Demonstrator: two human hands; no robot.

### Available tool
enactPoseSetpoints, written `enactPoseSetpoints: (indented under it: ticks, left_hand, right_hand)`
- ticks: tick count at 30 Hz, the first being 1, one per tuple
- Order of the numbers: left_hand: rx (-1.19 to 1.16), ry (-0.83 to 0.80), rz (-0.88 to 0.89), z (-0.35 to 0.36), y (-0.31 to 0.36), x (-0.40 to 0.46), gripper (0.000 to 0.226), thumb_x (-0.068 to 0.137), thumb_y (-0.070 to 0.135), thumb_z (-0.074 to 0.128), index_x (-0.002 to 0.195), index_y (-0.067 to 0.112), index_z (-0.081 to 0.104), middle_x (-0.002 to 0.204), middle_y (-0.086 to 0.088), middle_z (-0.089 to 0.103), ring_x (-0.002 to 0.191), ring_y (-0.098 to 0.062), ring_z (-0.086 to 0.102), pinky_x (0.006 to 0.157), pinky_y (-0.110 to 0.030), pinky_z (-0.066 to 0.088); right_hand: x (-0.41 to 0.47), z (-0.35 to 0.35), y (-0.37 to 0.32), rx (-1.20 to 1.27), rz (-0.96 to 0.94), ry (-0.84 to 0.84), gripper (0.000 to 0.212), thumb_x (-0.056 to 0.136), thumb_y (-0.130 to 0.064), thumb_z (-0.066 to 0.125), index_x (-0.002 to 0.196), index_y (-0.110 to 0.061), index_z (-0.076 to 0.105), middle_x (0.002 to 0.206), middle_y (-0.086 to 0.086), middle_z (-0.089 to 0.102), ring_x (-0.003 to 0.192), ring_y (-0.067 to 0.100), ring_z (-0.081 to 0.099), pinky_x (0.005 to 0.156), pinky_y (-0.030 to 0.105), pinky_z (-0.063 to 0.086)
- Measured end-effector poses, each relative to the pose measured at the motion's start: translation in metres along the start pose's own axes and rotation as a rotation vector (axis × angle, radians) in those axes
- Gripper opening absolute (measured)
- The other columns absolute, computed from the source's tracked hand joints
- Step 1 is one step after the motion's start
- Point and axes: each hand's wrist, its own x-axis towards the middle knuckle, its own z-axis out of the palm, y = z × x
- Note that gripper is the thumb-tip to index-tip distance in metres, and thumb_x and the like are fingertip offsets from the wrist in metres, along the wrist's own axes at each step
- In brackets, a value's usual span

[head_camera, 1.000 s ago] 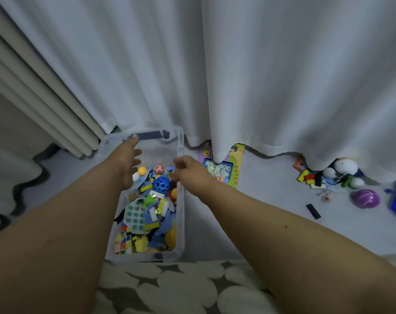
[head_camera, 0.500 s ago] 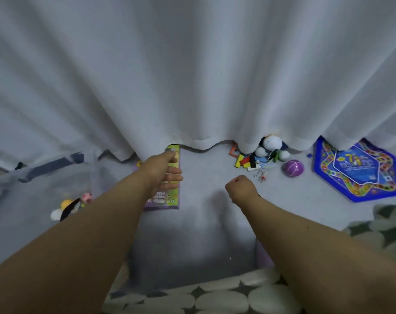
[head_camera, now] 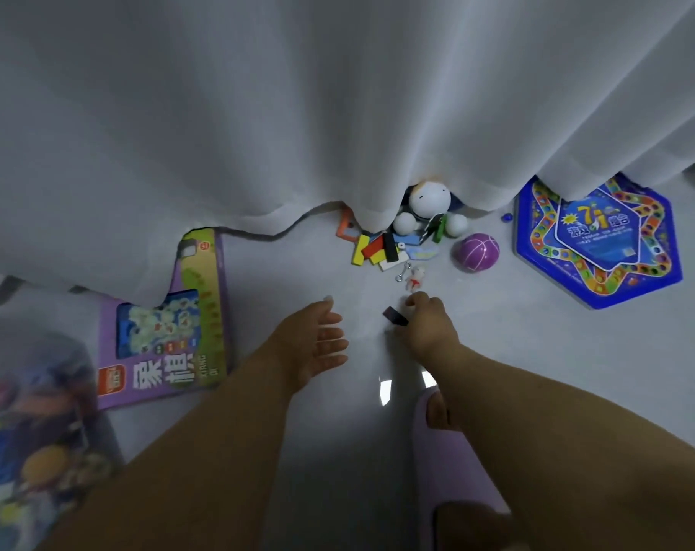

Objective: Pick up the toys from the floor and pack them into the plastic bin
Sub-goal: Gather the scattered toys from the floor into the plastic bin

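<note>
**Black block pinched off the floor**

Nearest, at the lower left edge, the clear plastic bin [head_camera: 39, 431] shows blurred, full of mixed coloured toys. The left hand [head_camera: 310, 344] hovers over the pale floor [head_camera: 517, 351], fingers spread and relaxed, holding nothing. The right hand [head_camera: 429, 328] pinches a small flat black block [head_camera: 395, 316]. Beyond lie coloured blocks [head_camera: 373, 248], a purple ball [head_camera: 475, 252] and a white plush [head_camera: 429, 202] at the curtain [head_camera: 338, 93] hem.
</note>
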Motion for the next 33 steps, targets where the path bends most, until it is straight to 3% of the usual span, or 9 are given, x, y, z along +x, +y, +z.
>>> enactPoseSetpoints:
  ticks: [3,7,10,13,17,20,25,29,33]
  left_hand:
    - [-0.06,-0.023,-0.052,0.004,-0.007,0.02,0.039,0.093,0.043,0.053,0.105,0.007,0.059,0.104,-0.013,0.055,0.098,-0.028,0.058,0.086,-0.042,0.051]
    - [-0.126,-0.041,-0.061,0.018,-0.008,0.035,0.046,0.094,0.038,0.054,0.126,0.005,0.052,0.116,-0.011,0.052,0.12,-0.032,0.052,0.094,-0.041,0.046]
    - [-0.243,-0.128,-0.012,0.029,-0.005,0.038,0.03,0.099,0.027,0.048,0.111,0.003,0.059,0.108,-0.011,0.066,0.099,-0.02,0.066,0.087,-0.033,0.05]
    - [-0.412,-0.138,0.053,0.033,-0.003,0.043,0.026,0.101,0.014,0.041,0.105,-0.001,0.062,0.096,-0.016,0.068,0.081,-0.019,0.068,0.079,-0.033,0.055]
    - [-0.497,-0.037,-0.014,0.026,-0.006,0.049,0.008,0.095,0.012,0.052,0.091,0.007,0.057,0.071,-0.006,0.053,0.064,-0.016,0.053,0.067,-0.034,0.051]
    - [-0.447,-0.012,-0.06,0.019,-0.011,0.05,0.009,0.094,0.014,0.053,0.086,0.01,0.057,0.069,-0.004,0.051,0.061,-0.016,0.05,0.064,-0.031,0.047]
    - [-0.428,0.004,-0.057,0.013,-0.015,0.053,0.01,0.093,0.016,0.052,0.085,0.011,0.057,0.068,-0.003,0.051,0.06,-0.016,0.048,0.065,-0.031,0.046]
    - [-0.397,0.032,-0.031,0.012,-0.015,0.056,0.009,0.093,0.016,0.053,0.086,0.012,0.058,0.069,-0.002,0.051,0.06,-0.015,0.048,0.066,-0.031,0.047]
    - [-0.372,0.094,0.061,0.011,-0.017,0.062,0.006,0.094,0.013,0.052,0.093,0.012,0.059,0.074,-0.002,0.052,0.06,-0.014,0.048,0.061,-0.029,0.048]
  right_hand:
    - [0.009,0.012,0.006,-0.167,-0.116,0.014,0.027,0.089,-0.01,0.051,0.116,-0.008,0.049,0.118,0.015,0.045,0.104,0.033,0.05,0.085,0.038,0.043]
    - [0.009,0.02,0.003,0.072,-0.094,0.055,0.008,0.083,-0.016,0.059,0.09,-0.012,0.056,0.097,0.008,0.054,0.085,0.025,0.054,0.066,0.026,0.041]
    - [-0.001,0.023,-0.016,0.19,-0.285,0.006,0.014,0.081,-0.023,0.067,0.08,-0.021,0.053,0.084,-0.003,0.051,0.077,0.015,0.048,0.058,0.014,0.031]
    - [-0.008,0.025,-0.029,0.232,-0.446,0.094,0.024,0.082,-0.036,0.067,0.097,-0.019,0.06,0.092,-0.004,0.051,0.082,0.011,0.049,0.067,0.016,0.04]
    - [0.018,0.003,-0.017,0.252,-0.125,0.465,0.047,0.08,-0.032,0.068,0.12,-0.013,0.05,0.117,0.006,0.048,0.106,0.022,0.05,0.085,0.031,0.042]
    - [0.041,-0.007,-0.01,0.2,0.087,0.288,0.072,0.074,-0.035,0.077,0.131,-0.016,0.038,0.128,0.011,0.037,0.119,0.031,0.043,0.095,0.037,0.041]
    - [0.064,-0.006,-0.037,0.031,-0.001,0.172,0.101,0.065,-0.052,0.079,0.144,-0.032,0.021,0.14,0.01,0.025,0.129,0.034,0.025,0.101,0.044,0.037]
    - [0.083,-0.006,-0.056,-0.119,-0.082,0.081,0.093,0.068,-0.054,0.075,0.142,-0.041,0.02,0.147,0.009,0.015,0.133,0.04,0.015,0.1,0.049,0.037]
    - [0.096,-0.006,-0.057,-0.277,-0.199,0.134,0.065,0.085,-0.027,0.063,0.14,-0.035,0.03,0.141,0.015,0.022,0.127,0.04,0.023,0.089,0.045,0.042]
